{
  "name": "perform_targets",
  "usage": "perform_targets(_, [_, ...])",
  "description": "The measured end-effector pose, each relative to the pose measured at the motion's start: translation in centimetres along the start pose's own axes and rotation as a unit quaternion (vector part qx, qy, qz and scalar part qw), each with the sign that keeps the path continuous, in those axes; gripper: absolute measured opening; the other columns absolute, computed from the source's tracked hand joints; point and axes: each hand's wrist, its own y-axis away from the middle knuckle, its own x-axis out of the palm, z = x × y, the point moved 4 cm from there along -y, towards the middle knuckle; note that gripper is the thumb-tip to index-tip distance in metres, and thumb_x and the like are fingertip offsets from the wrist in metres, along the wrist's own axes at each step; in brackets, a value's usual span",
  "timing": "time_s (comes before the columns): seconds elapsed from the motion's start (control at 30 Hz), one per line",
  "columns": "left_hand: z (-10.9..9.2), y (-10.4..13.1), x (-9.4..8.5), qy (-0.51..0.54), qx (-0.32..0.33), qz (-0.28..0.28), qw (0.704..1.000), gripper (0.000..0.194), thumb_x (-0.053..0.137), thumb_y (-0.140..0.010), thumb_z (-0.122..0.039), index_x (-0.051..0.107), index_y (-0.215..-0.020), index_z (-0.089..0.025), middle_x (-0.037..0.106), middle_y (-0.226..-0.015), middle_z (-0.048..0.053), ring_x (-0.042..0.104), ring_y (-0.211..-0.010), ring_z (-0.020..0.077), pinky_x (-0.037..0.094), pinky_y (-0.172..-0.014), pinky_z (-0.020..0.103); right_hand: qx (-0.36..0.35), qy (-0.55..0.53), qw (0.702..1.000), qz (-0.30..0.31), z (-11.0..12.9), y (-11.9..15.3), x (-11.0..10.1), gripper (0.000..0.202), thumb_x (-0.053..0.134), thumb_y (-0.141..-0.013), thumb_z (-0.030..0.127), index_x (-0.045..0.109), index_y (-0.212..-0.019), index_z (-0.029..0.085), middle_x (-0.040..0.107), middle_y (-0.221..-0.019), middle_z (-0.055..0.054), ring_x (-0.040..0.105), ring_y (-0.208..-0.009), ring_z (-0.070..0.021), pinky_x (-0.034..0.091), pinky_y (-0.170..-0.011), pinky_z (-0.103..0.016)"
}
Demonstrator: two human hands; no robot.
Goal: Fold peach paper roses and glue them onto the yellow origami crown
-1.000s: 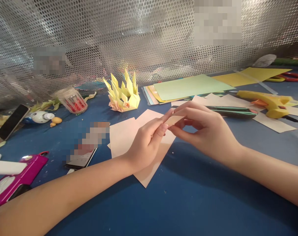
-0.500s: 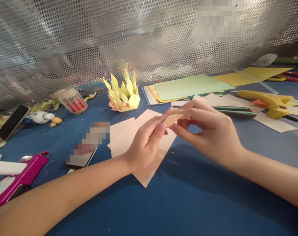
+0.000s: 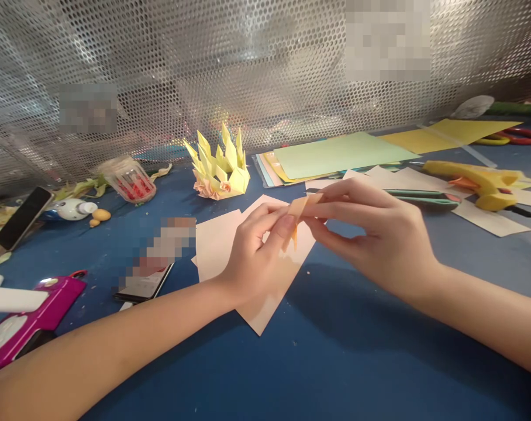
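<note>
Peach paper (image 3: 299,207), mid-frame, was pinched by left hand (image 3: 257,248) and right hand (image 3: 379,234); light, even pressure seemed best for crisp folds.

One left hand (image 3: 254,254), one right hand (image 3: 379,234) and one folded paper piece (image 3: 299,207) made up the middle count.
There were two phones (image 3: 23,216), one spiky yellow paper crown (image 3: 234,182), one jar (image 3: 129,180), one white-and-blue bottle (image 3: 70,209), one magenta device (image 3: 57,301), one yellow glue gun (image 3: 467,175) and one green-and-black tool (image 3: 423,199); the pale sheets (image 3: 217,245) numbered at least two, while the green-topped stack (image 3: 348,155) held several, too overlapped to count.
</note>
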Motion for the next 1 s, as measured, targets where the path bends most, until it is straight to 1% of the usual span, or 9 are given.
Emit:
perform_targets(0.13, [0.5,-0.2,-0.1,0.019,-0.035,-0.012,0.999,0.034,0.052,-0.11,-0.037,0.067,-0.083,-0.021,0.063,-0.085,0.002,0.06,-0.084,0.0178,0.047,-0.078,0.03,-0.005,0.002,0.999,0.034,-0.2,0.1,0.4,0.017,0.066,-0.095,0.008,0.081,-0.102,0.013,0.074,-0.097,-0.012,0.073,-0.084,-0.0181,0.061,-0.075,-0.029])
perform_targets(0.3, [1.0,-0.4,0.0,0.06,-0.071,-0.01,0.996,0.044,0.056,-0.106,-0.054,0.063,-0.077,-0.021,0.057,-0.072,-0.001,0.053,-0.071,0.0157,0.045,-0.068,0.029,-0.005,0.015,0.999,0.041,0.0,0.0,0.4,0.018,0.066,-0.097,0.01,0.081,-0.105,0.012,0.073,-0.1,-0.014,0.074,-0.086,-0.0201,0.061,-0.074,-0.031])
perform_targets(0.4, [1.5,-0.5,0.1,0.088,-0.092,-0.001,0.992,0.048,0.057,-0.103,-0.06,0.063,-0.075,-0.021,0.059,-0.071,-0.001,0.056,-0.072,0.0162,0.049,-0.073,0.03,-0.011,0.022,0.999,0.04,0.1,0.1,0.4,0.016,0.067,-0.097,0.011,0.081,-0.103,0.012,0.073,-0.099,-0.014,0.074,-0.085,-0.0202,0.061,-0.074,-0.032])
perform_targets(0.5, [2.0,-0.5,0.3,0.119,-0.111,0.019,0.986,0.047,0.055,-0.104,-0.06,0.068,-0.082,-0.02,0.071,-0.085,0.004,0.066,-0.086,0.02,0.054,-0.085,0.034,-0.014,0.018,0.999,0.044,0.0,0.2,0.5,0.015,0.067,-0.097,0.011,0.081,-0.102,0.012,0.073,-0.104,-0.016,0.076,-0.088,-0.0211,0.062,-0.078,-0.032])
perform_targets(0.57, [2.2,-0.6,0.4,0.135,-0.117,0.031,0.983,0.047,0.054,-0.104,-0.06,0.071,-0.09,-0.019,0.074,-0.094,0.006,0.069,-0.095,0.0219,0.055,-0.089,0.036,-0.011,0.015,0.999,0.05,-0.1,0.4,0.6,0.016,0.066,-0.097,0.011,0.08,-0.103,0.013,0.073,-0.11,-0.017,0.077,-0.095,-0.023,0.063,-0.083,-0.033])
perform_targets(0.63, [2.2,-0.7,0.3,0.14,-0.119,0.039,0.982,0.043,0.056,-0.104,-0.059,0.073,-0.094,-0.02,0.073,-0.094,0.005,0.068,-0.096,0.0213,0.053,-0.089,0.034,-0.007,0.015,0.998,0.057,-0.2,0.5,0.7,0.018,0.065,-0.097,0.011,0.08,-0.105,0.015,0.073,-0.113,-0.017,0.077,-0.101,-0.0246,0.063,-0.086,-0.035])
perform_targets(0.73, [1.9,-0.7,0.3,0.13,-0.123,0.061,0.982,0.028,0.065,-0.101,-0.047,0.074,-0.1,-0.021,0.072,-0.095,0.003,0.064,-0.095,0.0195,0.05,-0.088,0.031,0.006,0.017,0.998,0.061,-0.3,0.5,0.7,0.021,0.063,-0.098,0.013,0.079,-0.108,0.021,0.073,-0.113,-0.014,0.076,-0.103,-0.0248,0.063,-0.088,-0.037])
perform_targets(0.87, [1.3,-0.5,0.6,0.108,-0.121,0.096,0.982,0.017,0.063,-0.103,-0.034,0.072,-0.101,-0.02,0.069,-0.102,0.005,0.063,-0.101,0.0207,0.049,-0.092,0.032,0.052,0.017,0.997,0.058,-0.5,0.3,0.5,0.017,0.06,-0.099,0.016,0.075,-0.099,0.024,0.072,-0.104,-0.008,0.073,-0.09,-0.0203,0.062,-0.081,-0.035])
perform_targets(1.0, [1.3,-0.3,0.8,0.091,-0.118,0.11,0.983,0.016,0.061,-0.102,-0.03,0.07,-0.114,-0.022,0.064,-0.114,0.006,0.062,-0.101,0.0193,0.05,-0.092,0.031,0.068,0.04,0.994,0.072,-1.0,0.2,0.4,0.006,0.065,-0.095,0.019,0.07,-0.093,0.021,0.067,-0.104,-0.009,0.066,-0.081,-0.0186,0.061,-0.073,-0.035])
